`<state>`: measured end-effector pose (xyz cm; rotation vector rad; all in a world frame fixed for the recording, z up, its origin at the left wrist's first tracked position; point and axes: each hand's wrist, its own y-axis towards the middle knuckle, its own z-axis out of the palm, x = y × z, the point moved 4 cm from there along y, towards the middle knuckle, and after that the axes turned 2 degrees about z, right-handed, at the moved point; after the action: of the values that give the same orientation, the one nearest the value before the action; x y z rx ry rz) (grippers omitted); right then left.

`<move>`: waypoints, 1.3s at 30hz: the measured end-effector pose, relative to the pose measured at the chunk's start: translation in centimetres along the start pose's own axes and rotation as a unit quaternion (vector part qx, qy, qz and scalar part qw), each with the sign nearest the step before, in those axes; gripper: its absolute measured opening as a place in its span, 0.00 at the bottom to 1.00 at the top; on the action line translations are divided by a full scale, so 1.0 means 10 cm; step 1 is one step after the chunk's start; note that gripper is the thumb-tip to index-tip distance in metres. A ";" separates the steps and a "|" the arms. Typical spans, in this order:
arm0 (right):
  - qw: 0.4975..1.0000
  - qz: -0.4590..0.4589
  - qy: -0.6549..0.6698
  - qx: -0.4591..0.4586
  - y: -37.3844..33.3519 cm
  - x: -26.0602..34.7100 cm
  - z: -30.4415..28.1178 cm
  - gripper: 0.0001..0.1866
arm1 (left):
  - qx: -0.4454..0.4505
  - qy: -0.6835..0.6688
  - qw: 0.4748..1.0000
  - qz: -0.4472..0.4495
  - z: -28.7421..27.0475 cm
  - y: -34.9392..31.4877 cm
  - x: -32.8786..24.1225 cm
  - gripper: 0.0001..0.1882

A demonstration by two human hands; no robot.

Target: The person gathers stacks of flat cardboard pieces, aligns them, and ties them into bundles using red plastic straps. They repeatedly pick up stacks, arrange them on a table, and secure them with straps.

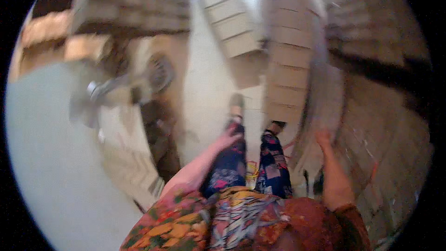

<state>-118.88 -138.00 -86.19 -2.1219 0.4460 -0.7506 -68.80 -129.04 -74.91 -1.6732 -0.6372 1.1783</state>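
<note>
My left hand (229, 138) hangs over my left leg, in front of the dark patterned trousers. Its fingers look loosely apart, and I see nothing in them. Out to the right, my right hand (323, 136) is beside a long greyish-brown surface (325, 97). Motion blur smears its fingers, so whether they touch or hold that surface cannot be made out. Nearest to my feet, between the hands, runs a row of brown cardboard boxes (288, 79) set end to end.
A second row of paler boxes (227, 14) lies further ahead. Blurred stacks (134, 4) rise at the far left, more stacks (371, 23) at the far right. A round-ended device (160, 72) sits left. Flat brown sheets (371, 125) lie right; pale floor (204, 65) shows between.
</note>
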 end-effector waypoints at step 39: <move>0.981 0.005 -0.130 -0.141 -1.60 0.65 -0.10 0.33 | -0.039 0.293 0.955 0.031 1.43 -1.75 1.02 0.25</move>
<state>-113.78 -132.55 -70.64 -2.4402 0.4422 -0.4123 -75.92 -107.80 -64.26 -1.9974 -0.2585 0.6433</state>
